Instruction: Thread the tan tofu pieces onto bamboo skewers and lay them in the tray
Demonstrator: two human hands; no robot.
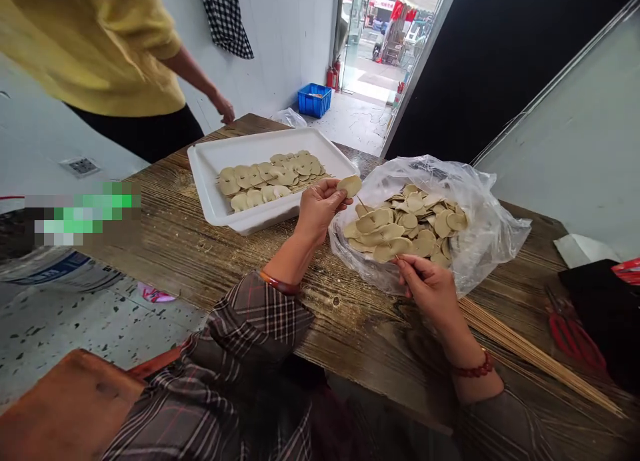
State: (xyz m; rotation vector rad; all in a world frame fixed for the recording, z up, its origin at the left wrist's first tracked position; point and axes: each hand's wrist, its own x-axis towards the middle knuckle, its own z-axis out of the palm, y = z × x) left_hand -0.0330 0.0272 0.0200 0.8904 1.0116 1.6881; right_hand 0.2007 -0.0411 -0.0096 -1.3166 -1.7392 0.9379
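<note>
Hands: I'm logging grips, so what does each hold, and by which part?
Left hand: a slice, by its edge. Right hand: a skewer with slices threaded on it, by its near end.

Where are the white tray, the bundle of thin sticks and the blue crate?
White tray (225, 155): head view, bare inside near its far left corner.
Bundle of thin sticks (535, 355): head view, about midway along.
Blue crate (311, 106): head view, near wall.
</note>
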